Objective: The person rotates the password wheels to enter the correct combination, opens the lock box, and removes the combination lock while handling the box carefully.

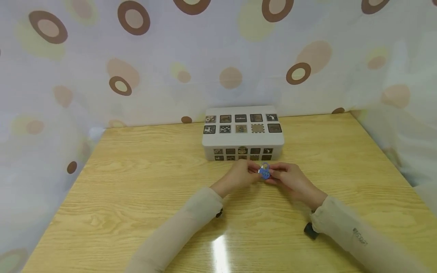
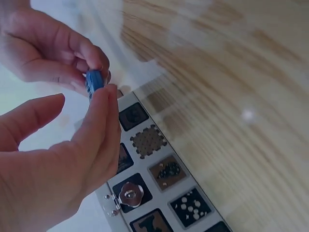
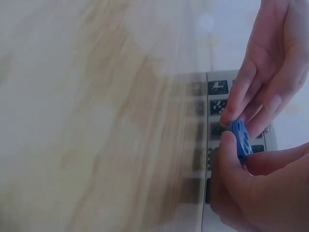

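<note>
A small blue combination padlock [image 1: 264, 173] with its shackle pointing up is held above the table, just in front of a white metal box [image 1: 243, 136]. My right hand [image 1: 296, 183] pinches the padlock between thumb and fingers. From the other side, my left hand [image 1: 237, 176] reaches it. In the left wrist view the left hand's [image 2: 63, 169] fingers are extended with their tips at the padlock [image 2: 93, 82], and its thumb stands apart. The right wrist view shows number dials on the padlock [image 3: 238, 139]; the right hand [image 3: 260, 188] covers part of it.
Printed square pictures cover the box's lid and front, and a metal clasp [image 2: 130, 194] sits on its front. The box stands on a wooden table [image 1: 136, 178] near the back edge. Behind hangs a patterned curtain [image 1: 211, 53], continuing along both sides.
</note>
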A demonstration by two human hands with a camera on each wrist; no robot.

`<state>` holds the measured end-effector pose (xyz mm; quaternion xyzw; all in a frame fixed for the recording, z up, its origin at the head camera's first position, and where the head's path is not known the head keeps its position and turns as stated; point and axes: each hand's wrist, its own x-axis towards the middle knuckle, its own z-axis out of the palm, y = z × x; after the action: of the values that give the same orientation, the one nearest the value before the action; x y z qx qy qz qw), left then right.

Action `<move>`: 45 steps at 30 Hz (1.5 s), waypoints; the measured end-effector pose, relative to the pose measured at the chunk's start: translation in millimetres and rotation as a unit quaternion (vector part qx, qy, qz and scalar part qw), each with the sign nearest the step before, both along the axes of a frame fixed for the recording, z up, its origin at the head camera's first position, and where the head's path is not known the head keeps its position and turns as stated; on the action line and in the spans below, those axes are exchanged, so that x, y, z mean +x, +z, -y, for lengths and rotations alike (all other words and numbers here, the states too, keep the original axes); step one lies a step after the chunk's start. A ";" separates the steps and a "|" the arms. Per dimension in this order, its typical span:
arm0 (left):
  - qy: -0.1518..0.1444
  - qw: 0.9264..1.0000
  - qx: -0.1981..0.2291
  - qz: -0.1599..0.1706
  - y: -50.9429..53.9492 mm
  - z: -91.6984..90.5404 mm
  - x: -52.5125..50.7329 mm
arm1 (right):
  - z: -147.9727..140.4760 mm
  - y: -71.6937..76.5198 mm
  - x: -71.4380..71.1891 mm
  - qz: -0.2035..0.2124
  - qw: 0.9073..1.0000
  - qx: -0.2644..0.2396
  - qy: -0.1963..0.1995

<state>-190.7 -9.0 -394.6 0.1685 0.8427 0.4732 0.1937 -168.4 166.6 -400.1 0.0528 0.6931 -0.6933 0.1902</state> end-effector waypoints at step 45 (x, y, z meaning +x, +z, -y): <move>0.102 0.970 0.127 0.181 3.1 -107.6 -8.6 | -98.6 3.2 -42.3 -0.054 0.967 0.239 0.067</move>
<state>-199.2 98.6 -391.5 0.0163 0.7396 0.6161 0.2706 -210.7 265.2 -396.9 0.0129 0.8498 -0.4951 0.1806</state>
